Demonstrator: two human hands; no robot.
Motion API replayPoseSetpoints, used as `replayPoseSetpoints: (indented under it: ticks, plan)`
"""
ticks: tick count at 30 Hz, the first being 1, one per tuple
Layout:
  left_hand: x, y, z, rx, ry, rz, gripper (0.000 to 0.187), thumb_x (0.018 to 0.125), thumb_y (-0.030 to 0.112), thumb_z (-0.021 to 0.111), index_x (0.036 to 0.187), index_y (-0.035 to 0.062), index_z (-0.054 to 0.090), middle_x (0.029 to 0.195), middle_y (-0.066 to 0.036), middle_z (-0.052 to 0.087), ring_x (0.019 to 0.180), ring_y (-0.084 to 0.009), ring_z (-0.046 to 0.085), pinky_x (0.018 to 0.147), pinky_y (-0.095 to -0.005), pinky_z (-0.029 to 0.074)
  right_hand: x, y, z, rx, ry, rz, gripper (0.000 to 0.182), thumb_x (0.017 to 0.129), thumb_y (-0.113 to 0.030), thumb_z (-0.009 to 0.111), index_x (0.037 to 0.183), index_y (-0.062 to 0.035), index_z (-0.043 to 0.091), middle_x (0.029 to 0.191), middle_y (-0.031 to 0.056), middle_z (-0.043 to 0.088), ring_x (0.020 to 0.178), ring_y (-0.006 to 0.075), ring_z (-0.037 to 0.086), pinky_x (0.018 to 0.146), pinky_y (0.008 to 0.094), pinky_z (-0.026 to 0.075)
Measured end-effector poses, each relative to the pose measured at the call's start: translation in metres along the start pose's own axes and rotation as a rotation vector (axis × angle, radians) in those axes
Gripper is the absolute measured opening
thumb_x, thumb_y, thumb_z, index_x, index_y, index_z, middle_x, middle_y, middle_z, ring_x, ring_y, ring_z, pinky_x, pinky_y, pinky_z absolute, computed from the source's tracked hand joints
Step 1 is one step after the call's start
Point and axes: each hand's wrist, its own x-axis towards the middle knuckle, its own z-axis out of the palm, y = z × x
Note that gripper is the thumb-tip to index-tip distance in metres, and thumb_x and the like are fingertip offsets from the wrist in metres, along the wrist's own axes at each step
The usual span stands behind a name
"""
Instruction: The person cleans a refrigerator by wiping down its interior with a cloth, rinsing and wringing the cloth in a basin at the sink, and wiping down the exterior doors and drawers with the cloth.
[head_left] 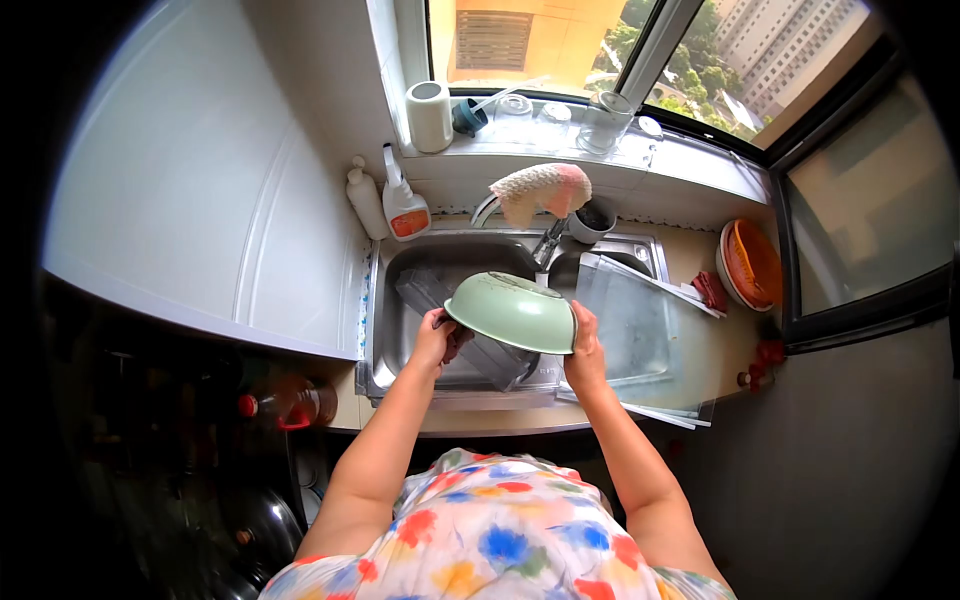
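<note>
A pale green bowl [510, 310] is held over the sink [400, 372], tipped so that its outer side and base face up. My left hand [433, 342] grips its left rim, and something dark shows by those fingers, too small to name. On the opposite rim, my right hand [587, 345] is closed around the edge. Beneath the bowl a clear plastic bin or drawer [425, 290] lies slanted in the left basin. The inside of the bowl is hidden from me.
Clear panels [640, 330] cover the right basin and counter. A cloth [540, 190] drapes over the faucet [548, 240]. A spray bottle [403, 200] and a white pump bottle [366, 198] stand at left. An orange basin [752, 262] sits at right, near the open window [870, 200]. Glass jars [605, 122] line the sill.
</note>
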Motion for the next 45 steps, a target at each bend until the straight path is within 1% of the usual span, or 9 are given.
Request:
replayPoseSetpoints:
  ticks: [5,6,9,11,12,17,24,32,45]
  plan:
    - [-0.010,0.003,0.054,-0.116,-0.155,0.067,0.032,0.091,0.009,0.045,0.123,0.0083,0.040,0.105,-0.015,0.059,0.079,-0.0204,0.064,0.050,-0.0250,0.048,-0.030,0.023,-0.002,0.090,0.212,0.194,0.062,0.080,0.007,0.053,0.134,-0.0103,0.028,0.119,0.0217,0.047,0.095,0.0409,0.058,0.077,0.0465,0.049]
    - [-0.016,0.015,0.070,0.042,-0.187,0.093,0.039,0.092,0.013,0.046,0.131,0.0099,0.037,0.117,-0.010,0.054,0.096,-0.0201,0.060,0.070,-0.0281,0.052,-0.040,0.033,0.000,0.264,0.202,0.374,0.059,0.082,0.007,0.050,0.134,-0.0089,0.027,0.120,0.0205,0.048,0.096,0.0370,0.059,0.073,0.0428,0.053]
    - [-0.018,0.027,0.134,-0.051,-0.361,0.173,0.050,0.093,0.017,0.050,0.139,0.0118,0.031,0.128,-0.009,0.046,0.111,-0.0188,0.051,0.090,-0.0304,0.045,-0.044,0.012,-0.021,0.856,0.278,0.908,0.040,0.082,0.000,0.046,0.121,0.0011,0.039,0.108,0.0176,0.054,0.090,0.0303,0.062,0.068,0.0420,0.060]
    - [-0.010,0.027,0.171,0.075,-0.540,0.258,0.062,0.094,0.023,0.049,0.147,0.0126,0.019,0.148,-0.013,0.026,0.137,-0.0215,0.024,0.110,-0.0338,0.020,-0.054,0.018,-0.035,1.110,0.240,1.042,0.031,0.081,-0.003,0.047,0.111,0.0063,0.047,0.100,0.0172,0.057,0.086,0.0291,0.062,0.068,0.0440,0.060]
    - [-0.007,0.024,0.186,0.129,-0.604,0.262,0.061,0.094,0.023,0.050,0.147,0.0108,0.020,0.148,-0.014,0.026,0.136,-0.0212,0.025,0.110,-0.0319,0.020,-0.056,0.017,-0.046,1.160,0.247,1.104,0.022,0.082,-0.006,0.047,0.097,0.0093,0.052,0.091,0.0156,0.059,0.082,0.0285,0.063,0.071,0.0438,0.059]
    - [-0.002,0.011,0.230,0.249,-0.680,0.271,0.050,0.095,0.024,0.050,0.140,0.0070,0.036,0.137,-0.009,0.041,0.125,-0.0165,0.039,0.104,-0.0285,0.030,-0.055,0.055,-0.088,1.297,0.347,1.100,0.024,0.085,-0.009,0.047,0.100,0.0085,0.051,0.094,0.0182,0.061,0.084,0.0323,0.065,0.074,0.0453,0.057]
    - [0.035,-0.006,0.235,0.330,-0.356,0.294,0.028,0.093,0.020,0.050,0.116,0.0063,0.056,0.117,-0.004,0.056,0.113,-0.0140,0.047,0.101,-0.0297,0.030,0.016,0.181,-0.118,1.345,0.478,1.141,0.031,0.090,-0.020,0.047,0.109,0.0047,0.051,0.096,0.0186,0.062,0.084,0.0332,0.064,0.076,0.0478,0.055]
    - [0.064,-0.026,0.239,0.304,-0.191,0.235,0.025,0.093,0.019,0.051,0.113,0.0057,0.057,0.111,-0.003,0.058,0.108,-0.0130,0.048,0.098,-0.0281,0.034,0.088,0.301,-0.103,1.317,0.465,1.186,0.033,0.093,-0.026,0.049,0.112,0.0010,0.049,0.095,0.0169,0.061,0.079,0.0324,0.064,0.067,0.0464,0.057]
    - [0.067,-0.025,0.249,0.295,-0.068,0.175,0.025,0.093,0.018,0.051,0.113,0.0042,0.057,0.112,-0.006,0.058,0.108,-0.0153,0.051,0.098,-0.0299,0.036,0.096,0.329,-0.081,1.566,0.546,1.188,0.030,0.092,-0.024,0.057,0.110,0.0001,0.053,0.104,0.0135,0.062,0.091,0.0312,0.064,0.079,0.0412,0.056]
